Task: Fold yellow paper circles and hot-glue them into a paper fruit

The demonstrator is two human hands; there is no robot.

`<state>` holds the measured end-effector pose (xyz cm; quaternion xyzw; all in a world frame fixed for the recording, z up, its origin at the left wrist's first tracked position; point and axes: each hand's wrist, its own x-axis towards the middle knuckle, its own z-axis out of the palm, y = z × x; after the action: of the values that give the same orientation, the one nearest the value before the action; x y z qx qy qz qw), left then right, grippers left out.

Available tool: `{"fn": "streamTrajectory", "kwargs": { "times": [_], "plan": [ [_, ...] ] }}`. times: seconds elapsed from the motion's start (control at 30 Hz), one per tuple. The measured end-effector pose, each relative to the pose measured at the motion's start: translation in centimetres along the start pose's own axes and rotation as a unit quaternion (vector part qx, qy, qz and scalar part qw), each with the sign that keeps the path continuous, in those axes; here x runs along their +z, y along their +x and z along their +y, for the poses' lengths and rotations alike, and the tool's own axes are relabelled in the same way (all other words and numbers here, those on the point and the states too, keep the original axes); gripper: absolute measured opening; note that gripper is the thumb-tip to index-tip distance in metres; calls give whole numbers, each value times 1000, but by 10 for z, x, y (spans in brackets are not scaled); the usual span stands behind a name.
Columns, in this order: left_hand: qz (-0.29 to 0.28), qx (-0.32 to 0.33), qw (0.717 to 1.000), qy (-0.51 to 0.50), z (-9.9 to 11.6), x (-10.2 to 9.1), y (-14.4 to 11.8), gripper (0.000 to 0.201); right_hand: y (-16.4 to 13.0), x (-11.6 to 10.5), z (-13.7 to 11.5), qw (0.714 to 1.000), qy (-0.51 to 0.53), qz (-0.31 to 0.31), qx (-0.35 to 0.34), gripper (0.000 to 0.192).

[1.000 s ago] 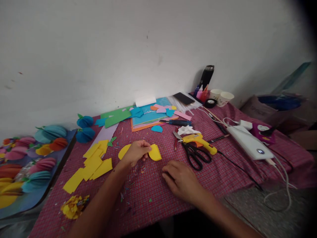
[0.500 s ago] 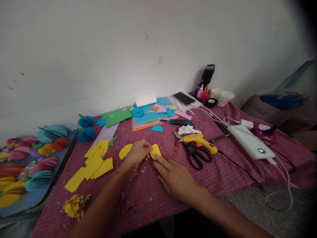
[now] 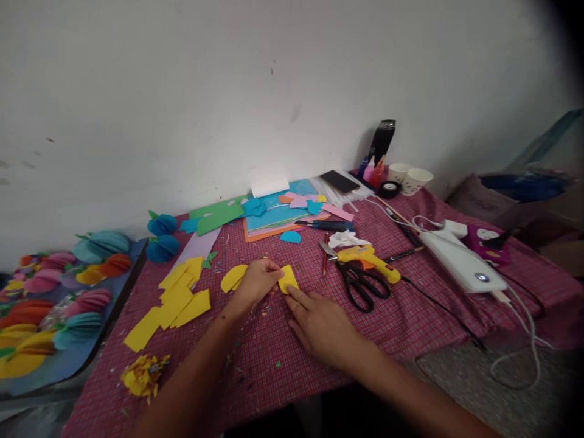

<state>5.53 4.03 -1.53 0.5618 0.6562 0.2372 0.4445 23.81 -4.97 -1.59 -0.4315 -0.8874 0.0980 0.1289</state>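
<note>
Head camera view: a white wall (image 3: 182, 91) fills the upper frame above a table under a red checked cloth (image 3: 410, 316). Paper fans (image 3: 68, 286) crowd the lower left; scissors (image 3: 362, 286) and a yellow glue gun (image 3: 369, 258) lie centre right. At centre, the left hand (image 3: 255, 283) pinches a yellow paper piece (image 3: 288, 278). Since a second ago the right hand (image 3: 322, 325) has slid up from bare cloth; its fingertips now press the piece's lower edge, suggesting both hands are shaping it.

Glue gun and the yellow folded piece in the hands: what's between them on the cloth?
Head view: a red pencil lies between the yellow folded piece and the glue gun; otherwise only checked cloth with tiny paper specks.
</note>
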Motion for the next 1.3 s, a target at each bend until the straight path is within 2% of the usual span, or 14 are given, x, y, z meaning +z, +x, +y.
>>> {"fn": "streamTrajectory", "kwargs": {
  "times": [0.6,1.3],
  "plan": [
    [49,81,986,138,-5,4,4,18,0,0,0,1000,-5,4,-8,48],
    [65,94,983,147,-6,7,7,14,0,0,1,1000,-5,8,-17,44]
  ]
}}
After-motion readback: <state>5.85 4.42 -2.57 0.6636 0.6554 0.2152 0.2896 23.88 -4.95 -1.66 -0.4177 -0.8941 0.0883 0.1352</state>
